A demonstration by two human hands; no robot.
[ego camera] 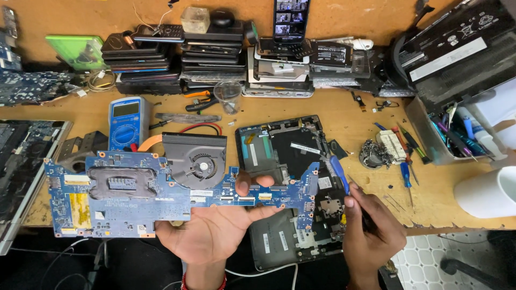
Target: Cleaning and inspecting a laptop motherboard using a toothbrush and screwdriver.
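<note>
Item: blue laptop motherboard (134,196) with black cooling fan (196,161) attached at its upper edge — held flat above the front edge of the wooden desk (344,115).

Left hand (215,228): palm up beneath the board's right half, thumb pressed on its top face, fingers closed under it.

Right hand (371,228): closed around a blue-handled screwdriver (338,173), its tip pointing up and left over the open laptop base (290,161), which lies just behind and under the board's right end.

Surroundings — blue multimeter (124,122) behind the board's left part; stacks of dark devices (212,51) along the back wall; an upright phone (291,20) with lit screen; small screwdrivers (407,174) and a heap of screws (373,154) right of the base; clear tool bin (457,137); white cup (486,193) at the right edge; another circuit board (27,86) far left.
</note>
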